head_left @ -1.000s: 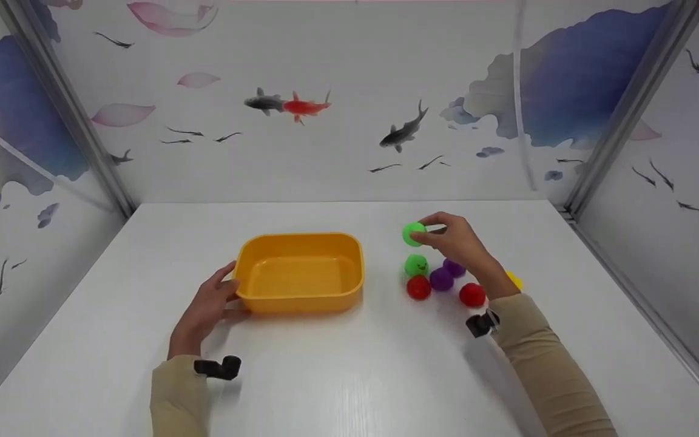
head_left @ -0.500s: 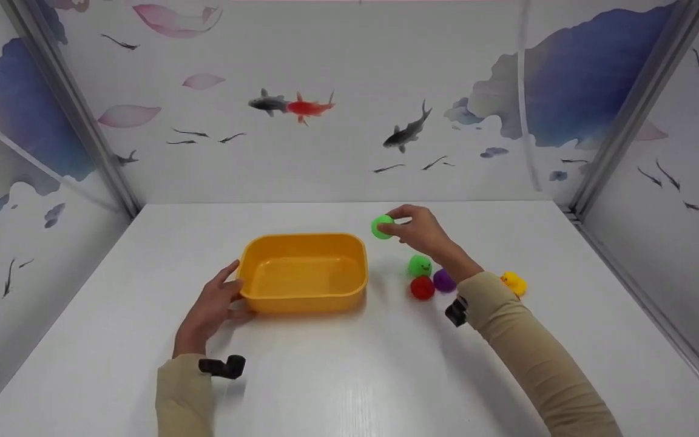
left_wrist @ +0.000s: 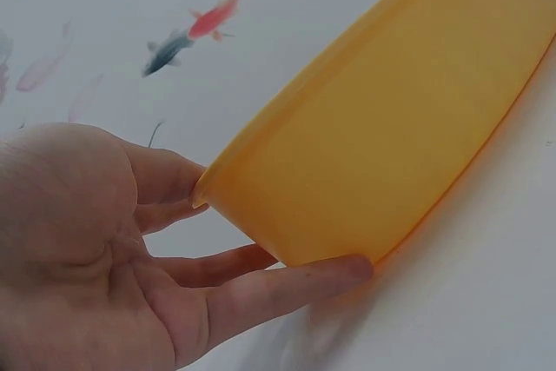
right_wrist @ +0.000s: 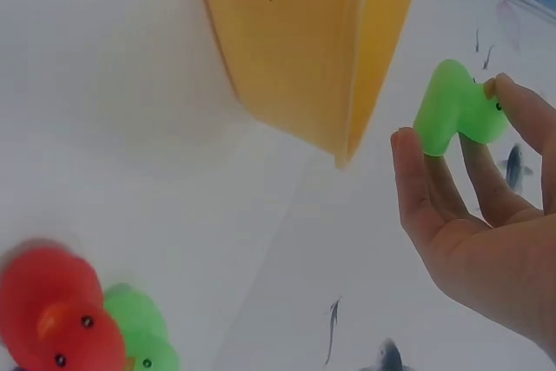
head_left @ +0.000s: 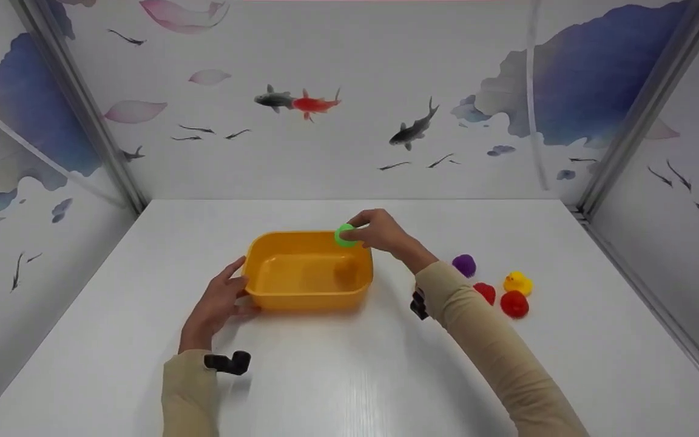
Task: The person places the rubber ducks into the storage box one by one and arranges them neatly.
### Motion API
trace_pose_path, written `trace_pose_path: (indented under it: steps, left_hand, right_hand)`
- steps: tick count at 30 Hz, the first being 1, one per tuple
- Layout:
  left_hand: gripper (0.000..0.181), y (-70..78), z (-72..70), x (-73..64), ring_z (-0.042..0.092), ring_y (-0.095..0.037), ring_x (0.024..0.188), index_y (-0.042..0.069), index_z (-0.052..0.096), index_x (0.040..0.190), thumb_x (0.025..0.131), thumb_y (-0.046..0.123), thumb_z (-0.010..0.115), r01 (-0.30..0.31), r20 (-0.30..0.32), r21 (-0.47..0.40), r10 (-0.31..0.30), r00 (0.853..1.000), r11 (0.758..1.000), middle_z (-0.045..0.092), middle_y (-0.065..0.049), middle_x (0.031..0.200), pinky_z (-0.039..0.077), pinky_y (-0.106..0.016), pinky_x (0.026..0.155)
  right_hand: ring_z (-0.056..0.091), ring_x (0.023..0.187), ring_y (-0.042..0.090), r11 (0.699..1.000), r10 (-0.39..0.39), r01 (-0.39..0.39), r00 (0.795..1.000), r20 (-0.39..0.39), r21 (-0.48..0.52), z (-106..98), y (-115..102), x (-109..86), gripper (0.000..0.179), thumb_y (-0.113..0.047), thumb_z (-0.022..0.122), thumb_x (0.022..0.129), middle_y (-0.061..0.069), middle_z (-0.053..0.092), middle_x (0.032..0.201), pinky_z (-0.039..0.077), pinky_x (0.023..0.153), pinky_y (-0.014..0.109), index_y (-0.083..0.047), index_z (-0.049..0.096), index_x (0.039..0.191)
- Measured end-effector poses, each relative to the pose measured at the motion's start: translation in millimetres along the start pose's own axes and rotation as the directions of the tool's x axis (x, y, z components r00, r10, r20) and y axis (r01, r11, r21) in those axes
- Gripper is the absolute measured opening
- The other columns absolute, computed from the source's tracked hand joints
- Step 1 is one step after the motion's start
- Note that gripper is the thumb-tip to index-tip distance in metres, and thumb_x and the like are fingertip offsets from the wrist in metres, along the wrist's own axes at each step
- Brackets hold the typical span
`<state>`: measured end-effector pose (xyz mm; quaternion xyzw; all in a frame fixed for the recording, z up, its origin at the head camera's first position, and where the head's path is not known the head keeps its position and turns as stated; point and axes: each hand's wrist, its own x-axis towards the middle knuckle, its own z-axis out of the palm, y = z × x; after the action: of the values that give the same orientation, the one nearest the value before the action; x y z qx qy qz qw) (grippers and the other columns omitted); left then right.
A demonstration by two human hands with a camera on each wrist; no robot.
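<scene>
My right hand point(head_left: 383, 232) pinches a green rubber duck point(head_left: 345, 235) between thumb and fingertips, over the far right corner of a yellow plastic tub point(head_left: 310, 301). In the right wrist view the green duck point(right_wrist: 456, 110) is tipped, with one black eye showing beside a fingertip of the right hand point(right_wrist: 486, 241). My left hand point(head_left: 219, 300) touches the outside of the tub's left end. The left wrist view shows that hand point(left_wrist: 113, 249) with a finger at the rim and the thumb stretched along the lower wall.
On the white table point(head_left: 301, 376), right of the tub, are a purple toy point(head_left: 463, 265), a yellow duck point(head_left: 518, 283) and two red toys, one point(head_left: 514, 304) beside the yellow duck. The right wrist view shows a red duck point(right_wrist: 48, 301) beside another green one point(right_wrist: 139, 327). Printed panels surround the table.
My right hand has carried the green duck leftward, from above the group of toys to the tub's far right rim. The left hand stays at the tub's left end.
</scene>
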<state>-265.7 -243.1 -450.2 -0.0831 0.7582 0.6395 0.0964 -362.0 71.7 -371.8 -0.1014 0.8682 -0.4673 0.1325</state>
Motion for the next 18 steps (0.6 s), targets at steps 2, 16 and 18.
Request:
trace_pose_path:
  steps: [2, 16, 18]
  left_hand:
    - [0.058, 1.2, -0.5, -0.1, 0.055, -0.033, 0.131, 0.029, 0.014, 0.162, 0.109, 0.026, 0.037, 0.003, -0.002, -0.002, -0.003, 1.000, 1.000, 0.039, -0.018, 0.158, 0.059, -0.041, 0.097]
    - [0.059, 3.5, 3.3, -0.8, 0.055, -0.031, 0.131, 0.032, 0.016, 0.162, 0.108, 0.028, 0.040, 0.041, -0.032, 0.002, -0.041, 0.999, 0.999, 0.043, -0.013, 0.156, 0.056, -0.040, 0.101]
    - [0.059, 2.3, 4.0, -0.5, 0.054, -0.031, 0.132, 0.032, 0.016, 0.162, 0.108, 0.028, 0.040, 0.040, -0.034, 0.002, -0.040, 0.999, 0.999, 0.042, -0.013, 0.157, 0.056, -0.040, 0.101]
  right_hand:
    - [0.066, 0.113, 0.026, 1.000, -0.018, 0.018, 1.000, 0.019, 0.007, 7, -5, 4.9, 0.040, -0.029, 0.075, 0.090, 0.010, 0.064, 0.128, 0.056, 0.102, 0.038, -0.007, 0.066, 0.122]
    - [0.067, 0.108, 0.024, 0.995, -0.068, 0.057, 0.990, 0.127, 0.088, 62, -15, 29.4, 0.037, -0.023, 0.072, 0.093, 0.013, 0.068, 0.121, 0.057, 0.101, 0.038, -0.001, 0.066, 0.123]
    - [0.068, 0.107, 0.024, 0.993, -0.053, 0.039, 0.991, 0.122, 0.111, 68, -12, 31.9, 0.039, -0.022, 0.072, 0.092, 0.014, 0.068, 0.121, 0.057, 0.100, 0.037, 0.000, 0.065, 0.123]
